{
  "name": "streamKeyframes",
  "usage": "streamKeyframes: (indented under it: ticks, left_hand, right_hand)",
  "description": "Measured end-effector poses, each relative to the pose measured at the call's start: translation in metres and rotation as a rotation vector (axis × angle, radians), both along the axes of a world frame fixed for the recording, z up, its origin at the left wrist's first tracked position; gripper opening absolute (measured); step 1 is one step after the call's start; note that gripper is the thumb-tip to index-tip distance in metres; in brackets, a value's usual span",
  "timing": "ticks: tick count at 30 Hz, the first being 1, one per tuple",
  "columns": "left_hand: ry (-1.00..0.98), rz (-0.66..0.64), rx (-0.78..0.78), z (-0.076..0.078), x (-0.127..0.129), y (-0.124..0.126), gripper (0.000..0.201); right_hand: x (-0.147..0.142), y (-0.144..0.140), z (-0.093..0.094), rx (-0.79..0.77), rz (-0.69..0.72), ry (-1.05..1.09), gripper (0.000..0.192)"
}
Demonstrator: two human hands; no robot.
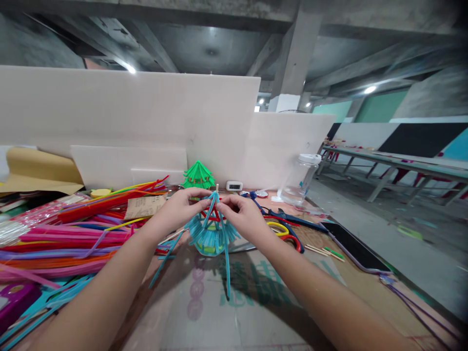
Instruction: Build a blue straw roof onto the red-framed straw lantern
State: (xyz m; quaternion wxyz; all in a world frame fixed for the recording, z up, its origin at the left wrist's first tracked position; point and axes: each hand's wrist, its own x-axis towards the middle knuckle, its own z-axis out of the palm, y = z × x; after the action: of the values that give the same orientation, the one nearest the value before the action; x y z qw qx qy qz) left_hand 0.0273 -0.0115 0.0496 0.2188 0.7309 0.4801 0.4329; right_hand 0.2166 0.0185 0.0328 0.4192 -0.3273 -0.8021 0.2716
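Note:
A small blue pipe-cleaner model (211,235), shaped like a tiered roof on a wooden stick, stands over the table centre. My left hand (182,207) pinches a blue strand at its top from the left. My right hand (244,216) pinches the top from the right. Both sets of fingertips meet near the stick's tip. Loose blue strands hang down from the model toward the cardboard below.
A heap of coloured pipe cleaners (66,234) fills the left side. A finished green model (198,176) stands at the back by a small clock (234,185). Scissors (288,234), a plastic jar (300,179) and a phone (354,248) lie on the right. White boards (146,112) wall the back.

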Motion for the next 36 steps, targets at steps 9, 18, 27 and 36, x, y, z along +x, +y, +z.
streamKeyframes:
  ticks: [9,18,27,36]
  left_hand:
    - [0.013,0.001,0.015,-0.0007,-0.0007,0.0016,0.037]
    - [0.019,-0.01,0.023,0.0019,0.0045,-0.0048,0.036]
    - [0.042,-0.007,0.03,0.0016,0.0033,-0.0047,0.036]
    - [0.025,-0.015,0.02,0.0019,0.0036,-0.0051,0.037]
  right_hand:
    - [0.0002,0.0017,0.0015,-0.042,0.047,0.072,0.03]
    - [0.0002,0.0015,0.0016,-0.154,0.108,0.161,0.027]
    - [-0.0004,0.0022,0.0018,-0.191,0.126,0.183,0.03]
    - [-0.0003,0.0033,0.0019,-0.172,0.117,0.197,0.03]
